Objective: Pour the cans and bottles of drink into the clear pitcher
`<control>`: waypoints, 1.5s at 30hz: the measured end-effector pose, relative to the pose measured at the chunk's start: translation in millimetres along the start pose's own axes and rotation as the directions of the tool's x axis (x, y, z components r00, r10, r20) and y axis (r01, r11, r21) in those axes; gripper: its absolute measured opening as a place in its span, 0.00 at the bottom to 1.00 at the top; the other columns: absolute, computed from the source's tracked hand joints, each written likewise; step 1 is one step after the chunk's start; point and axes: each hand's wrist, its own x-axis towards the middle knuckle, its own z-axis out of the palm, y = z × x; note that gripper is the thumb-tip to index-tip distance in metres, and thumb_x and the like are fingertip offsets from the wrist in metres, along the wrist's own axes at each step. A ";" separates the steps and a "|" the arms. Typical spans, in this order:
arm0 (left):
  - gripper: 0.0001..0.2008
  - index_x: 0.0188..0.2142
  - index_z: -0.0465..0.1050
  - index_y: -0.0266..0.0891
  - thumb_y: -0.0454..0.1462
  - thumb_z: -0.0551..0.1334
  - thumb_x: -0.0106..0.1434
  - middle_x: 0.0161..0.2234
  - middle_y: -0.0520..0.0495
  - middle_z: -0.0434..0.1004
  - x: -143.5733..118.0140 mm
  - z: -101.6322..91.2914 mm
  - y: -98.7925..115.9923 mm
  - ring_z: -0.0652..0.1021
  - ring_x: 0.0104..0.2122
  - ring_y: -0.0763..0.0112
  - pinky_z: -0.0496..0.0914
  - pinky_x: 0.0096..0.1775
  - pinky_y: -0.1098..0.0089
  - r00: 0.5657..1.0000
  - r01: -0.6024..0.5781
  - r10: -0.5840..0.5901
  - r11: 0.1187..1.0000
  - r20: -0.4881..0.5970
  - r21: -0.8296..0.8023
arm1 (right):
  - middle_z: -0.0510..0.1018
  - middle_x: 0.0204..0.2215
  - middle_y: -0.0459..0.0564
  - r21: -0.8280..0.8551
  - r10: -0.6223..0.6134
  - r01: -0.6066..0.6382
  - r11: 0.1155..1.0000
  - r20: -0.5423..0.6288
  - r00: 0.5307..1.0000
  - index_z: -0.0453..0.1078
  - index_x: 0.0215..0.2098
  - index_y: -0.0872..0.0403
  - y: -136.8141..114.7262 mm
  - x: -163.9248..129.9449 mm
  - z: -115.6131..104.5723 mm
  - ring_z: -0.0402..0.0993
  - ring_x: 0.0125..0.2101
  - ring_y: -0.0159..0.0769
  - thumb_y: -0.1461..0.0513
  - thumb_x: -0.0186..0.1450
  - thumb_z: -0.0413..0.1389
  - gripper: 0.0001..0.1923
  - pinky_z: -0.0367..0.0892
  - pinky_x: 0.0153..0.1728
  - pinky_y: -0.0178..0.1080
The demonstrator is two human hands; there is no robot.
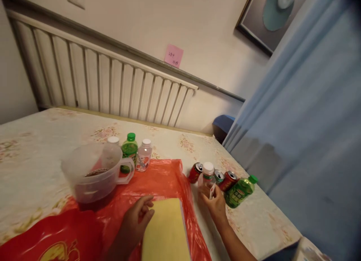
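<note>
Right now your right hand (216,202) is wrapped around a small clear plastic bottle (208,178) with a white screw cap, fingers closed on its lower body; the bottle stands upright on the bed at about four o'clock from the middle of the view. Its label shows red and white, but the writing is too small to read. Just beside it, toward three o'clock, lie three red drink cans (228,180) on their sides, shiny tops facing you, and a green plastic bottle (239,191) with a green cap, also lying down, its label unreadable.

Your left hand (138,219) rests flat, fingers loosely spread, holding nothing, its fingertips on the edge of a pale yellow rectangular pad (166,231) at six o'clock. The pad lies on a crinkled, glossy red plastic bag (163,178) bearing a gold print at seven o'clock.

At nine o'clock on the bag stands a translucent plastic measuring jug (93,176) with a handle. Behind it, three small bottles (129,150) stand upright, two white-capped, one green. The floral bedcover (36,155) looks smooth. At twelve o'clock, a pink sticky note (173,55) on the wall carries handwriting you cannot make out.
</note>
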 end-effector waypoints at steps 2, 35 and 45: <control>0.21 0.48 0.72 0.39 0.46 0.61 0.57 0.34 0.46 0.78 -2.1 3.0 0.0 0.78 0.33 0.64 0.75 0.39 0.64 1.000 -0.021 0.021 0.999 -0.001 -0.039 | 0.78 0.38 0.53 0.045 -0.124 0.119 0.992 0.121 0.985 0.69 0.43 0.54 -22.4 -5.2 -0.5 0.73 0.37 0.44 0.53 0.53 0.63 0.23 0.67 0.39 0.41; 0.10 0.43 0.69 0.41 0.37 0.60 0.61 0.37 0.48 0.75 -21.3 -15.5 32.0 0.76 0.36 0.68 0.71 0.38 0.69 0.926 -0.288 0.337 0.923 -0.172 0.257 | 0.72 0.35 0.47 0.225 -0.559 0.546 0.807 0.589 0.584 0.66 0.41 0.52 -104.6 -14.8 39.5 0.68 0.35 0.39 0.67 0.54 0.59 0.16 0.62 0.36 0.38; 0.22 0.49 0.65 0.38 0.46 0.63 0.59 0.40 0.44 0.75 -24.2 -12.8 20.7 0.77 0.37 0.65 0.73 0.37 0.67 0.927 -0.222 0.290 0.935 -0.239 0.277 | 0.72 0.34 0.46 0.217 -0.534 0.524 0.824 0.609 0.587 0.66 0.40 0.51 -102.8 -17.7 42.6 0.68 0.35 0.39 0.67 0.54 0.59 0.15 0.62 0.36 0.39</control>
